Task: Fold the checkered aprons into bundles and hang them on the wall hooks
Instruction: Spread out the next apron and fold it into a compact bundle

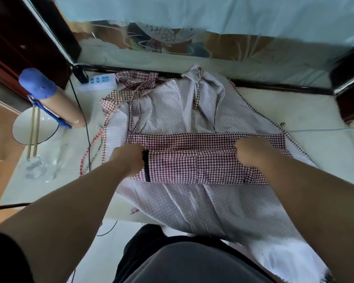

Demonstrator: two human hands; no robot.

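Checkered apron, maroon-and-white gingham cloth with a pale lining (192, 166), lies spread on a white tabletop (315, 111), lining side up. A strip of it is turned over across the middle, so a checked band runs from side to side between the two hands. The near end of the cloth drapes past the table's near edge towards the person's dark clothing. The far end is rumpled. Thin checked ties (135, 111) trail over it and off to the left side.

Left hand (129, 158): fingers curled down, gripping the left end of the checked band, just beside a black-trimmed edge. Right hand (251, 152): knuckles up, fingers tucked in, gripping the band near its right end. Both forearms reach straight out over the cloth.

Left of the apron:
- white power strip with blue sockets (99, 79) at the back edge of the table, near the ties
- black cable (86, 127) running towards the near side
- beige cylinder with a blue cap (49, 99), lying tilted
- round white plate (41, 127) with a pair of pale chopsticks (33, 131) across it
- crumpled clear plastic (37, 166) near the plate

Behind the table stands a glass panel with an etched fish design (161, 35), framed in dark wood.
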